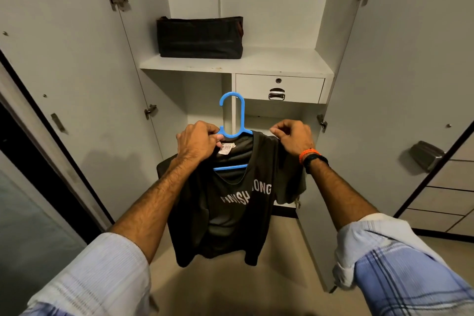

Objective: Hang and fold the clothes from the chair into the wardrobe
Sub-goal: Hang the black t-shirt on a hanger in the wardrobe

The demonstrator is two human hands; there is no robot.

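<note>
Black tee on a blue hanger, held up before the open wardrobe.

My left hand pinches the collar of the tee against the smooth plastic hanger near its tall loop hook; my right hand pinches the soft shoulder fabric at the hanger's other end. The limp, matte shirt hangs in mid-air below the white laminate shelf, which carries a boxy black fabric bag. A drawer with a metal pull sits under the shelf.
</note>
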